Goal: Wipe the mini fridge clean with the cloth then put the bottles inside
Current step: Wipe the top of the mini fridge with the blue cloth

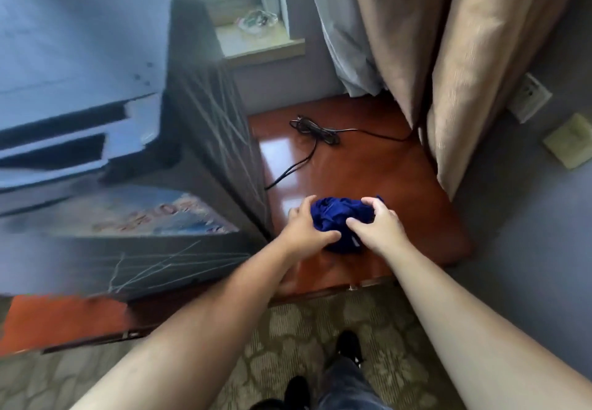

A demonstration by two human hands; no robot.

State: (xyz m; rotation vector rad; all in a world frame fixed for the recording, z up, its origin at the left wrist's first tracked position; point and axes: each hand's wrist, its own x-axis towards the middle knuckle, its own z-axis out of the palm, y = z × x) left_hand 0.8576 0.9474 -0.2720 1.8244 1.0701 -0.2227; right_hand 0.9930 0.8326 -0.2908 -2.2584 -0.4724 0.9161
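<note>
Head view: your left hand (304, 228) and right hand (381, 227) have fingers (371, 202) curled round the blue cloth (333, 217) on the bench (368, 166), centre frame, beside the mini fridge (217, 127). Wiping seems unstarted; no bottles in sight.

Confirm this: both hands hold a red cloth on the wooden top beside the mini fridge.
Wrong: the head view shows a dark blue cloth, not red. The left hand and right hand hold it on the wooden top beside the mini fridge.

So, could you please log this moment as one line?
left hand: grips blue cloth | right hand: grips blue cloth | blue cloth: bunched on wooden top beside mini fridge
</note>
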